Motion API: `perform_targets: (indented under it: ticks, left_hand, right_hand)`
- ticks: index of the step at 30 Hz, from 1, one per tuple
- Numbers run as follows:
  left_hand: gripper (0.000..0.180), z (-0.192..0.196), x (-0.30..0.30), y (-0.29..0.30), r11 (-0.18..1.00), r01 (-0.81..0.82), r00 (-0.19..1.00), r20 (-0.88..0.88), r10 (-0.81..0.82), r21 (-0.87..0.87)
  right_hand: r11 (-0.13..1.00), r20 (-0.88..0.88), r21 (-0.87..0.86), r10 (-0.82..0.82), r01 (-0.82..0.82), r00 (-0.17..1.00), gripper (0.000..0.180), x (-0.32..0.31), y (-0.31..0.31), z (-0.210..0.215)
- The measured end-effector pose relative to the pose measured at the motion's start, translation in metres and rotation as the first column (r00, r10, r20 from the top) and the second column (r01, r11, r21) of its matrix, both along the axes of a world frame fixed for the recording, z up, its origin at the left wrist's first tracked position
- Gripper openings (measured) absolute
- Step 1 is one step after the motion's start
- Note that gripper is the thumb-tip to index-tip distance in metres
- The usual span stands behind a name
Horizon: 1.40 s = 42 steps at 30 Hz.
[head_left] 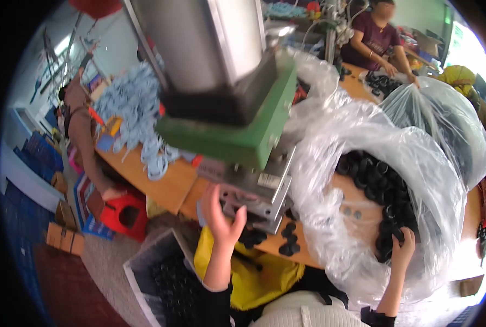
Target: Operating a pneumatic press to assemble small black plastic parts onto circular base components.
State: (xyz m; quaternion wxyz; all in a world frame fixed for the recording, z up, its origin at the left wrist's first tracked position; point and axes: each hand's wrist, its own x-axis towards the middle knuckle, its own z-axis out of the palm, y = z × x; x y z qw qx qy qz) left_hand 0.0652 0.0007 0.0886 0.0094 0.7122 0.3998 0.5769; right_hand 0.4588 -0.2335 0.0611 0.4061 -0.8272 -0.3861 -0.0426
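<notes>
My left hand [224,218] is raised beside the metal die [254,199] of a bench press [232,120], its thumb and fingers apart and nothing seen in it. The press has a silver cylinder and a green block above the die. On the right, my right hand [403,246] pinches a black round part [397,233] at the near edge of a pile of black rounded parts [375,177]. That pile lies inside an opened clear plastic bag [324,218]. Small black pieces [290,240] lie on the table in front of the die.
Below my left forearm stands a grey bin [139,280] of black pieces, beside yellow cloth [264,278]. Light blue strips [128,103] heap on the wooden table [161,185]. A red stool [125,218] stands left. Across the table a person [376,41] handles black parts by another clear bag [444,125].
</notes>
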Motion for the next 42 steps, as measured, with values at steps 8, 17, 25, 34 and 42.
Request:
perform_targets:
  ticks: [8, 17, 25, 34, 42]
  left_hand:
    - [0.047, 0.01, 0.062, 0.033, 0.945, 0.288, 0.912, 0.347, -0.22, -0.156]
    - [0.044, -0.022, 0.002, -0.043, 0.939, -0.123, 0.88, 0.401, 0.253, -0.321]
    - [0.061, -0.153, -0.213, -0.223, 0.252, -0.754, 0.399, -0.118, 0.909, -0.606]
    - [0.056, -0.162, -0.184, -0.15, 0.535, -0.691, 0.637, -0.061, 0.768, -0.485]
    - [0.038, -0.078, -0.098, -0.001, 0.891, -0.361, 0.912, -0.305, 0.275, -0.277]
  right_hand:
    - [0.864, -0.585, 0.425, 0.489, -0.269, 0.647, 0.035, -0.062, 0.037, 0.003]
    - [0.539, -0.191, 0.424, 0.839, -0.728, 0.51, 0.041, -0.215, 0.161, 0.064]
    - [0.627, -0.038, 0.447, 0.726, -0.638, 0.687, 0.036, -0.25, 0.195, 0.067]
    - [0.581, -0.102, 0.315, 0.807, -0.751, 0.581, 0.039, -0.235, 0.194, 0.069]
    - [0.709, -0.543, 0.354, 0.687, -0.609, 0.483, 0.049, -0.19, 0.116, 0.055]
